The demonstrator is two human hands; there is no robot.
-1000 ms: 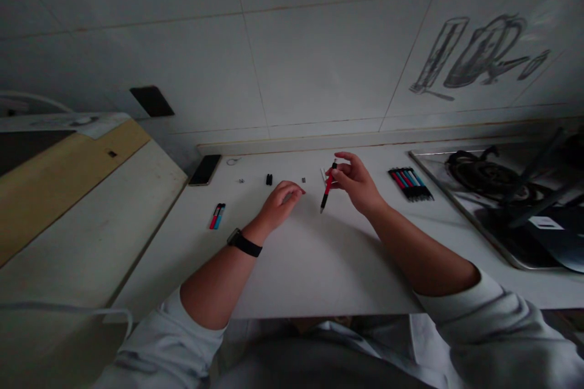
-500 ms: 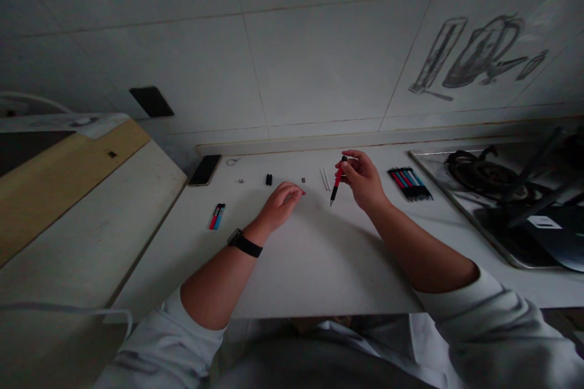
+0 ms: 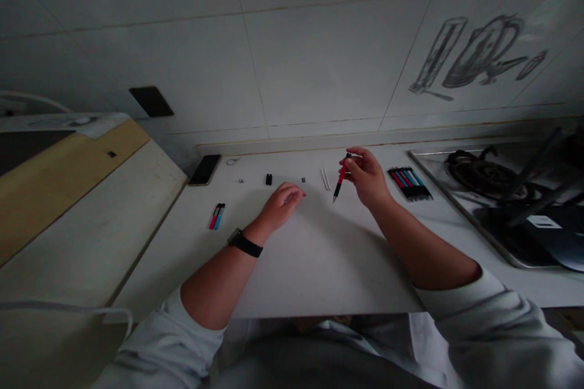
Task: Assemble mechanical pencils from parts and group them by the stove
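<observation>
My right hand (image 3: 367, 179) pinches the upper end of a red pen (image 3: 340, 179), which hangs tip-down just above the white counter (image 3: 319, 255). My left hand (image 3: 280, 205) rests on the counter with its fingers curled loosely; whether anything is under them is hidden. A black band (image 3: 245, 244) is on my left wrist. Two thin white sticks (image 3: 325, 179) lie just left of the pen. Small black parts (image 3: 269, 179) and a tiny dark piece (image 3: 303, 180) lie beyond my left hand.
A row of several red, blue and black pens (image 3: 409, 183) lies right of my right hand. A red and a blue pen piece (image 3: 217, 216) lie at the left. A phone (image 3: 205, 169) sits by the wall. A gas hob (image 3: 502, 188) fills the right side.
My right hand has carried the red pen to the right and slightly away, towards the row of pens. My left hand has stayed where it was.
</observation>
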